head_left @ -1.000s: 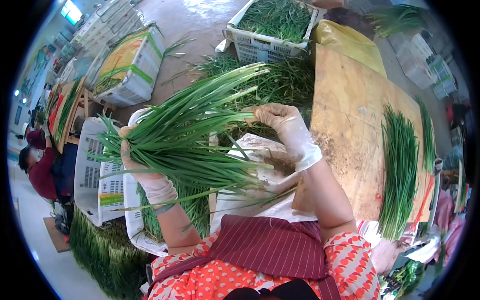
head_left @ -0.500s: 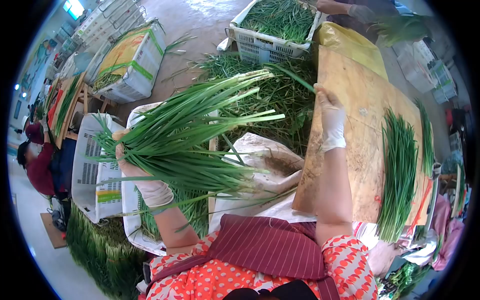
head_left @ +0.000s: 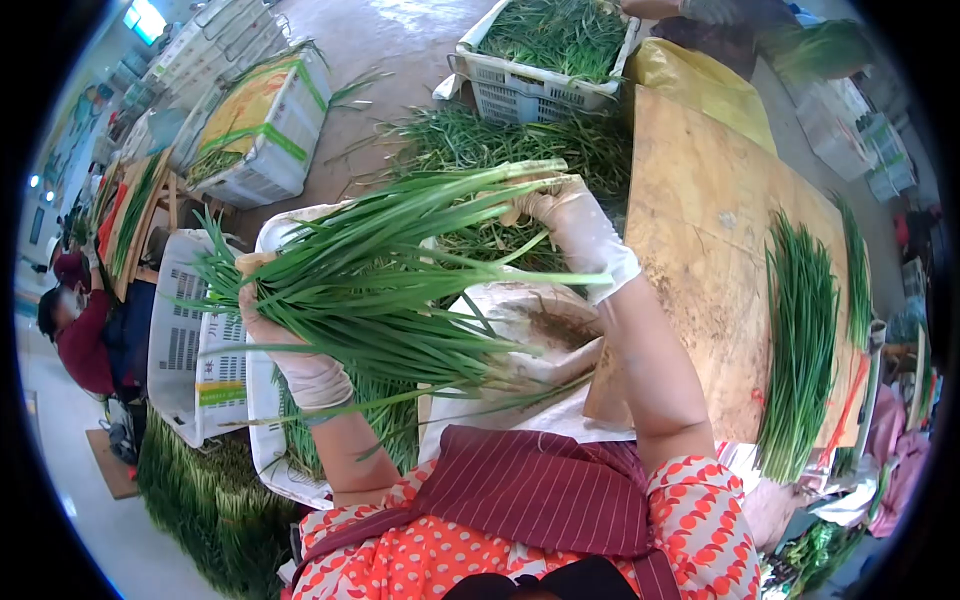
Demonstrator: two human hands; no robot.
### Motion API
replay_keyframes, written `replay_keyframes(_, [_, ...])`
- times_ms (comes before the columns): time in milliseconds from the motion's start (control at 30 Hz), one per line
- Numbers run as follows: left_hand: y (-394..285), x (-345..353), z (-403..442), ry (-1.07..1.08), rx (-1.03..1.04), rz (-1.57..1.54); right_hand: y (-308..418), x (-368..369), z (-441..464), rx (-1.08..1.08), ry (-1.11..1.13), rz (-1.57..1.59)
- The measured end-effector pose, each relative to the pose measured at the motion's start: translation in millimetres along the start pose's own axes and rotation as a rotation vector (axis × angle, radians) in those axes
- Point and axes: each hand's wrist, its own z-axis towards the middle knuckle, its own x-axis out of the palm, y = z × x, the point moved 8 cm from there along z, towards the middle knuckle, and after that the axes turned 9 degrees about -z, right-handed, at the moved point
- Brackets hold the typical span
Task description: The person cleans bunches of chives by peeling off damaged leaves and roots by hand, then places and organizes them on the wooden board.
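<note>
A thick bunch of garlic chives [head_left: 370, 270] is spread across in front of me, its leafy ends to the left and its pale stem ends to the right. My left hand [head_left: 268, 318], in a whitish glove, is wrapped round the leafy part. At the upper pale ends, my gloved right hand [head_left: 572, 222] has its fingers closed on stems; leaves and stems partly hide the fingertips. Below the bunch lies a white sack [head_left: 530, 310], dirty with soil. A heap of loose chive trimmings [head_left: 500, 140] spreads behind the bunch.
A wooden board [head_left: 690, 270] on my right carries laid-out chives [head_left: 800, 340]. Crates stand around: one full of chives [head_left: 545, 85] ahead, a white one [head_left: 265, 410] at left. Upright chives [head_left: 215, 500] stand lower left. A person [head_left: 85, 340] works far left; another's arm [head_left: 700, 12] shows upper right.
My right hand has moved left from the board's edge, where it held a single green stalk, to the pale ends of the bunch. My left hand keeps its grip and has hardly moved.
</note>
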Motion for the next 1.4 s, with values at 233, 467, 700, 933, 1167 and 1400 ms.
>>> replay_keyframes(233, [-1.5,-2.9,2.5,-0.023,0.0,0.03,-67.7,-51.4,-6.8,0.143,-0.337,0.563])
replay_keyframes(467, [10.7,12.5,1.9,0.09,-0.096,-0.131,-38.8,-22.8,-9.5,0.135,-0.093,0.411])
replay_keyframes(700, [3.8,8.2,4.0,0.123,0.008,-0.025,8.1,-5.4,-1.2,-0.179,0.363,0.351])
replay_keyframes(933, [-9.4,0.6,10.8,0.031,0.021,0.078,-26.0,-73.8,-6.7,0.018,-0.251,0.126])
replay_keyframes(1167, [-8.6,1.7,12.5,0.044,0.026,0.121,-29.8,35.7,-20.8,0.026,0.284,-0.014])
replay_keyframes(1400, [-13.5,1.6,14.4,-0.063,0.06,0.118,-43.0,41.0,-18.9,0.144,0.202,0.097])
